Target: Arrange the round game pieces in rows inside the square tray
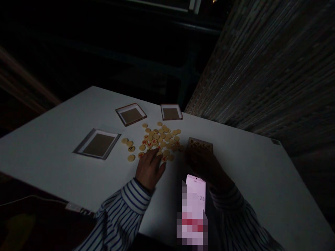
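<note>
Near discs, lit phone

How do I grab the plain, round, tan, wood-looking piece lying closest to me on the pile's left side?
Probably pinch the plain, round, tan, wood-looking piece by its rim, thumb and finger on opposite edges, coming from above and its near side. It lies flat, and a black-marked round tan piece lies beyond it, a red-marked one to its right.
</note>
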A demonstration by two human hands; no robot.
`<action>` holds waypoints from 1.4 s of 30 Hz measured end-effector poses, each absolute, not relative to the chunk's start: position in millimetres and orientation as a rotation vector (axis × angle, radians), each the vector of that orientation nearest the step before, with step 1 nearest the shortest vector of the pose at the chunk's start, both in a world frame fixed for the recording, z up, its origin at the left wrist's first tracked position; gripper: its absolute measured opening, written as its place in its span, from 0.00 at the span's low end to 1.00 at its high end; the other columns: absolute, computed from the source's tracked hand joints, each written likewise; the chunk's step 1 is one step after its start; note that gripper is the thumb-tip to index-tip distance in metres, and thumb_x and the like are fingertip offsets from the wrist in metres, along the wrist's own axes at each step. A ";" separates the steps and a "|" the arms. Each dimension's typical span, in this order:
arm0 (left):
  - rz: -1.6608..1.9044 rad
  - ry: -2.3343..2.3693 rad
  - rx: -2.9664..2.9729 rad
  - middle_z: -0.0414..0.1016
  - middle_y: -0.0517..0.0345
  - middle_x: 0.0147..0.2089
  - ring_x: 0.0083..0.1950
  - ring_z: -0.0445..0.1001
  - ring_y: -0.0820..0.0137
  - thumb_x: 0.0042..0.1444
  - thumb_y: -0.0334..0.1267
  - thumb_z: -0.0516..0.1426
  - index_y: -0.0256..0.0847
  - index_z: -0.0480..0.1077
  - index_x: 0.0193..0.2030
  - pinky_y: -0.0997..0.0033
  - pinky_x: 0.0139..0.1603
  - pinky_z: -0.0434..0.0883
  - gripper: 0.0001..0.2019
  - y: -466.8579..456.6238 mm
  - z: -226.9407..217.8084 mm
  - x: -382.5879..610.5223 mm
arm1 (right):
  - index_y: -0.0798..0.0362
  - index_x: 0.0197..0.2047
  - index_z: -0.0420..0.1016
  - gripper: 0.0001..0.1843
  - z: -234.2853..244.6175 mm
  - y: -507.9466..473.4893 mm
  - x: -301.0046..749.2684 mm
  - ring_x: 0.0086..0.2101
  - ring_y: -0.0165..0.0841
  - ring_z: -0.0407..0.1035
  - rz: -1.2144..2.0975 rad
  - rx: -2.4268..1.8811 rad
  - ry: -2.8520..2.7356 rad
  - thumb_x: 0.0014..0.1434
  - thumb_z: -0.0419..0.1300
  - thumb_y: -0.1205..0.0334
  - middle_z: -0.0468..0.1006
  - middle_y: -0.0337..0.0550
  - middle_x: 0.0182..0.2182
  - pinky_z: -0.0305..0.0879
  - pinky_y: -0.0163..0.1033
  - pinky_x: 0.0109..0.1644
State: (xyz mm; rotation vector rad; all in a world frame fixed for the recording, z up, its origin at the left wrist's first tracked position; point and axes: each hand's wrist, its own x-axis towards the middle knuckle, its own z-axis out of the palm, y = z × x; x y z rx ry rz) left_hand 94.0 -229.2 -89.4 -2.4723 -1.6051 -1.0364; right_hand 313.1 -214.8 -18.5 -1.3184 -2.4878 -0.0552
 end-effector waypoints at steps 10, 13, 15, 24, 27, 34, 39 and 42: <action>-0.947 -1.588 -2.461 0.67 0.44 0.54 0.55 0.64 0.54 0.54 0.40 0.55 0.39 0.70 0.43 0.50 0.50 0.65 0.11 -228.0 -84.7 97.2 | 0.52 0.39 0.70 0.11 -28.1 -220.1 299.7 0.34 0.34 0.67 0.048 -1.313 -2.601 0.62 0.47 0.61 0.75 0.45 0.33 0.62 0.41 0.39; -0.947 -1.592 -2.451 0.67 0.45 0.54 0.56 0.63 0.54 0.54 0.40 0.55 0.40 0.70 0.42 0.49 0.51 0.64 0.11 -228.0 -83.7 97.3 | 0.51 0.38 0.71 0.12 -30.0 -219.7 299.9 0.34 0.34 0.67 0.029 -1.316 -2.612 0.62 0.47 0.61 0.74 0.44 0.31 0.61 0.40 0.38; -0.947 -1.596 -2.449 0.66 0.46 0.55 0.56 0.63 0.54 0.54 0.40 0.55 0.41 0.70 0.42 0.48 0.52 0.63 0.11 -228.1 -84.0 96.9 | 0.51 0.39 0.71 0.12 -31.6 -219.7 300.0 0.33 0.34 0.67 0.022 -1.309 -2.600 0.62 0.47 0.61 0.74 0.44 0.31 0.61 0.40 0.38; -0.910 -1.581 -2.468 0.66 0.46 0.55 0.56 0.62 0.53 0.54 0.40 0.55 0.41 0.72 0.41 0.48 0.52 0.63 0.11 -228.6 -84.4 97.5 | 0.51 0.40 0.71 0.11 -34.6 -222.6 300.4 0.34 0.34 0.68 0.013 -1.303 -2.603 0.62 0.47 0.62 0.75 0.45 0.33 0.61 0.39 0.37; -0.933 -1.579 -2.468 0.66 0.45 0.55 0.56 0.63 0.53 0.54 0.40 0.55 0.41 0.71 0.41 0.48 0.52 0.63 0.10 -228.7 -84.0 98.0 | 0.51 0.40 0.70 0.11 -35.1 -223.2 300.3 0.35 0.34 0.68 0.057 -1.287 -2.599 0.62 0.47 0.62 0.75 0.45 0.33 0.61 0.39 0.38; -0.929 -1.591 -2.476 0.66 0.45 0.55 0.57 0.62 0.54 0.54 0.40 0.55 0.40 0.70 0.42 0.49 0.53 0.63 0.11 -227.9 -86.2 97.6 | 0.51 0.43 0.70 0.13 -33.1 -223.5 301.5 0.34 0.33 0.68 0.026 -1.304 -2.609 0.62 0.46 0.61 0.75 0.44 0.33 0.60 0.39 0.38; -0.923 -1.586 -2.478 0.66 0.43 0.55 0.57 0.61 0.54 0.54 0.40 0.55 0.38 0.71 0.42 0.49 0.54 0.62 0.12 -227.9 -87.7 97.3 | 0.52 0.44 0.69 0.13 -33.9 -223.1 302.4 0.35 0.34 0.68 0.026 -1.296 -2.618 0.63 0.46 0.61 0.75 0.44 0.33 0.60 0.40 0.39; -0.932 -1.572 -2.486 0.65 0.44 0.55 0.57 0.61 0.53 0.54 0.40 0.55 0.39 0.71 0.42 0.48 0.53 0.63 0.11 -228.1 -87.3 97.4 | 0.52 0.44 0.70 0.12 -32.7 -223.4 302.4 0.35 0.34 0.68 0.019 -1.297 -2.615 0.62 0.47 0.61 0.75 0.44 0.34 0.60 0.40 0.39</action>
